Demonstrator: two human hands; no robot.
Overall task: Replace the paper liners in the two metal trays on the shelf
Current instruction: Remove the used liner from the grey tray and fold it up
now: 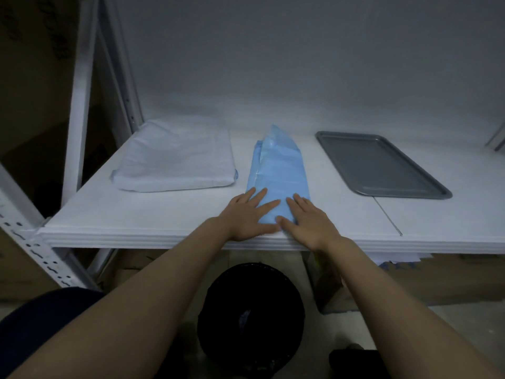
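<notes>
A folded blue paper liner (278,170) lies lengthwise in the middle of the white shelf (164,217). Both of my hands rest flat on its near end, fingers spread: my left hand (250,214) on its left corner, my right hand (307,221) on its right corner, thumbs almost touching. A bare dark metal tray (379,164) sits on the shelf to the right, with nothing in it. On the left, a tray-shaped form is wrapped in pale white paper (175,157); the tray itself is hidden under the paper.
A black round waste bin (251,315) stands on the floor below the shelf edge. Grey slotted uprights (82,91) frame the left side. A thin seam or rod (388,217) runs across the shelf near the tray's front corner. Cardboard boxes sit under the shelf.
</notes>
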